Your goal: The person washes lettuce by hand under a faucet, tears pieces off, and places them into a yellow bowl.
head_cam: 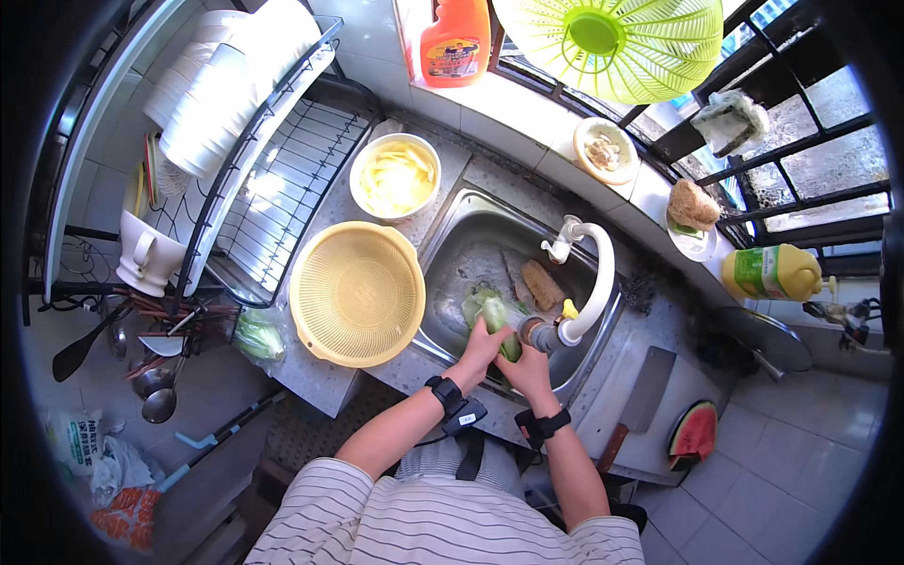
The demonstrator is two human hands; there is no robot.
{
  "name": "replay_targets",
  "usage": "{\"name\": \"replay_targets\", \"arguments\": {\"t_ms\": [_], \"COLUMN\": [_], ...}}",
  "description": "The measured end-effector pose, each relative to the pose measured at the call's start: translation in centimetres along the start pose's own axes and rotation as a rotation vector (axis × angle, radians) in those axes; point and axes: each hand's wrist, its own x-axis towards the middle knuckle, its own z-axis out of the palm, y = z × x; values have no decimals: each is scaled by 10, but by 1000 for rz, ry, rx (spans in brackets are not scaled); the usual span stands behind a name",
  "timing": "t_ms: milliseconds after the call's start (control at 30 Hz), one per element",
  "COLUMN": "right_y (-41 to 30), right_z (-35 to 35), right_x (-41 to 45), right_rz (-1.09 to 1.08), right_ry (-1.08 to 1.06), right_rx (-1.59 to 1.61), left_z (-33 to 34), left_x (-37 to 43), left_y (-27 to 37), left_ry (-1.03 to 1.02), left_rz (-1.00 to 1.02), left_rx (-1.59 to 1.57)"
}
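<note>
Over the near part of the stainless steel sink [462, 233], both my hands grip one pale green leafy vegetable [494, 311]. My left hand [482, 349] wraps around its middle, and my right hand [526, 369] closes on its nearer end, close to the spout. The white curved faucet [604, 272] reaches over the basin, its spout end [540, 333] just right of the vegetable. No running water can be made out. A brown loofah-like scrubber [542, 284] lies on the sink floor. Left of the sink stands a yellow plastic colander [360, 296] with nothing in it.
Behind the colander is a white bowl of cut yellow pieces [395, 176]. A wire dish rack [289, 191] and a bagged green vegetable [260, 335] are at left. Right of the sink, a cleaver [648, 388] lies on a white cutting board [621, 374], near a watermelon piece [692, 432].
</note>
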Motion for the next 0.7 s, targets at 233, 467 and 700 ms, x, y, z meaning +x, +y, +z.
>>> {"name": "replay_targets", "arguments": {"t_ms": [233,467,700], "right_y": [10,21,11], "right_z": [2,24,18], "right_x": [20,44,48], "right_rz": [-53,-75,-150], "right_ry": [142,96,83], "right_rx": [416,444,436], "left_z": [-27,-47,-39], "left_x": [19,36,29], "left_y": [20,9,22], "left_ry": [-320,-386,-282], "left_rz": [-134,-249,-140], "left_rx": [-255,-407,-275]}}
